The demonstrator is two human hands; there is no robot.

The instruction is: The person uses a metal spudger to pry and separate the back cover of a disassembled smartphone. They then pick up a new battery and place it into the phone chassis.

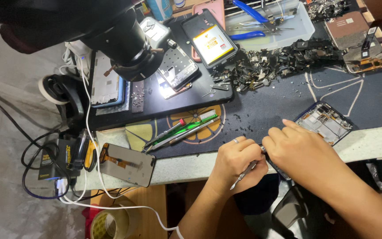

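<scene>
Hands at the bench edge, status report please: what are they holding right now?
Left hand grips metal tweezers. Right hand pinches a dark part, too hidden to identify. Opened phone beside them.

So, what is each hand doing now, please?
Left hand: closed on a metal tool.
Right hand: fingers curled on a dark part; grip unclear.

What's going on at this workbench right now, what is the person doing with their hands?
A person is working on phone parts at a cluttered bench. The left hand holds a thin metal tool, and the right hand grips a dark slim part at the bench edge. An opened phone with bare insides lies just beyond the right hand. A microscope hangs over another stripped phone frame, and a loose screen rests to the left.
</scene>
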